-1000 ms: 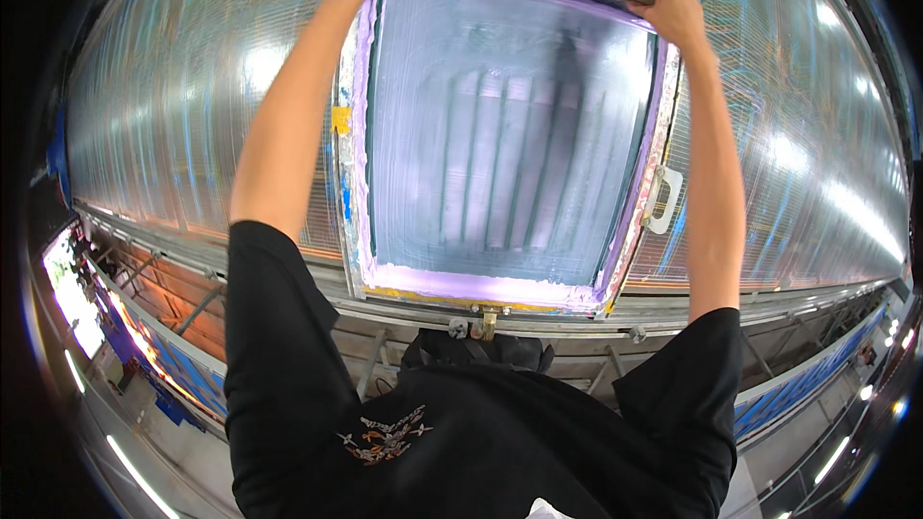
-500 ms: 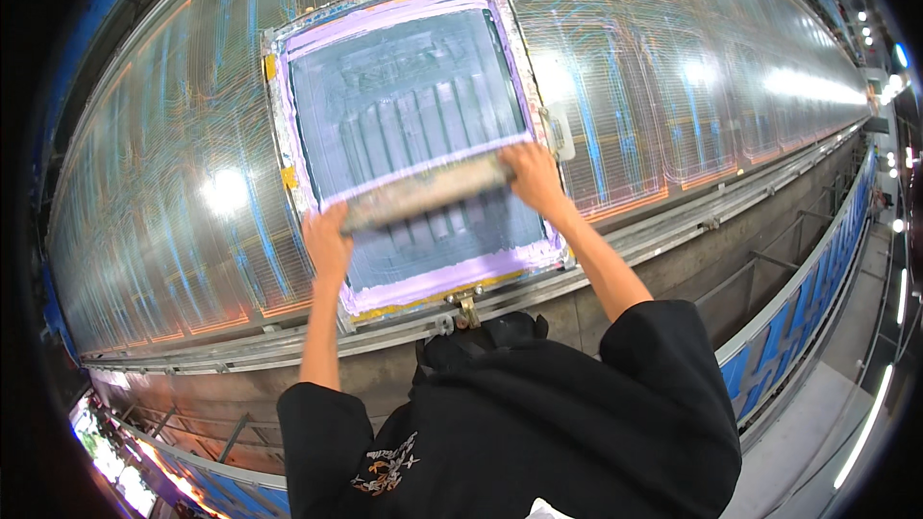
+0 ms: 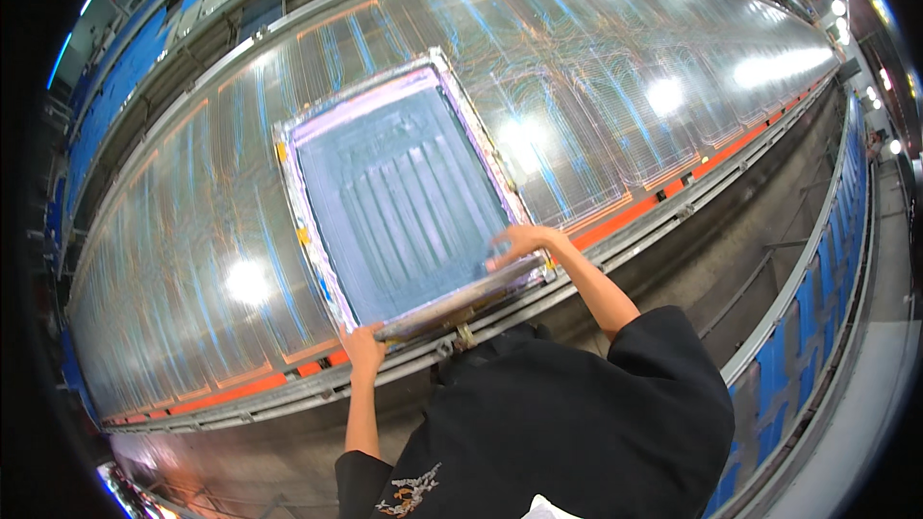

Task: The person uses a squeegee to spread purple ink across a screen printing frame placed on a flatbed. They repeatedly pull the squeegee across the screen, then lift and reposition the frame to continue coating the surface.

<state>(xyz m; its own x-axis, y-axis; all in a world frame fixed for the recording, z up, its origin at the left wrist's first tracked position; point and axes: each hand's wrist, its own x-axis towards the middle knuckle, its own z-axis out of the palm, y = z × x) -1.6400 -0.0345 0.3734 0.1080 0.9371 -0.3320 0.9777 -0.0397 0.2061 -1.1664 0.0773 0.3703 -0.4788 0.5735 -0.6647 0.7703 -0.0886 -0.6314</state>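
With the clock dial centred on my view, I begin at ten o'clock, where blue panels [image 3: 144,96] stand beyond the far edge of the long, shiny table [image 3: 192,259]. The table, lined in blue and orange, fills a curved band from about eight o'clock round to two. Just inside ten o'clock I have the screen frame [image 3: 295,194] lying flat on it, with yellow tabs [image 3: 282,152] along its left rail. The left hand [image 3: 365,351] is at seven, its fingers closed around the left end of the squeegee bar [image 3: 461,300]. The grey mesh [image 3: 394,202] inside the frame carries a row of dark stripes. That bar sits at six, slanting along the frame's near end; whether it presses on the mesh I can't tell. Near three, I make out the right hand [image 3: 522,242] above the bar's other end, loosely open, its blurred fingers spread over the mesh; I can't tell whether it touches the bar. At four runs a blue-panelled railing [image 3: 798,394].
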